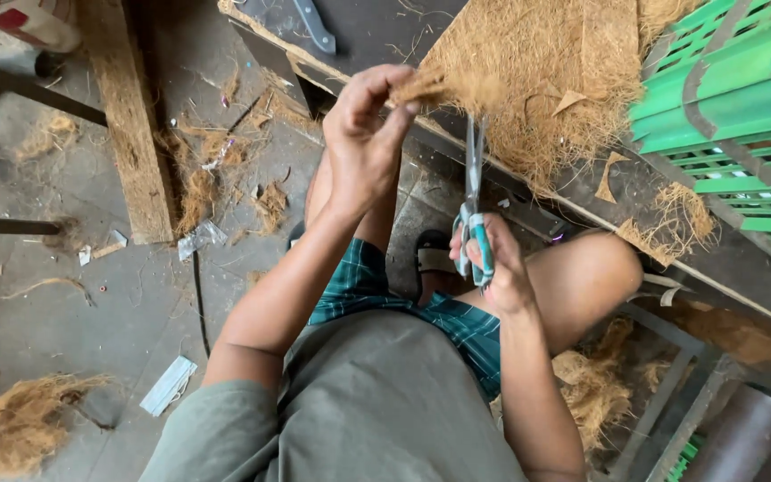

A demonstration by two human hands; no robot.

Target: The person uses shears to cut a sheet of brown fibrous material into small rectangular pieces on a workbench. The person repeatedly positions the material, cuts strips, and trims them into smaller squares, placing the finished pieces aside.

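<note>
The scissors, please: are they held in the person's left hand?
No, the scissors with teal handles are gripped in the right hand, while the left hand pinches the edge of the coir fibre sheet.

green plastic crate (pixel 733 107), wooden plank (pixel 131 125), face mask (pixel 169 385)

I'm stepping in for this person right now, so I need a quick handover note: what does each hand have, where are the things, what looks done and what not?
Left hand: pinches the corner of the brown fibre mat, lifted at the bench edge.
Right hand: grips the scissors by the teal handles, blades pointing up at the mat's pinched edge.
The mat lies on the dark bench, beside a green crate.
Done: fibre scraps lie on the floor, so some trimming seems done.
Left: the edge at the blades looks uncut.
</note>
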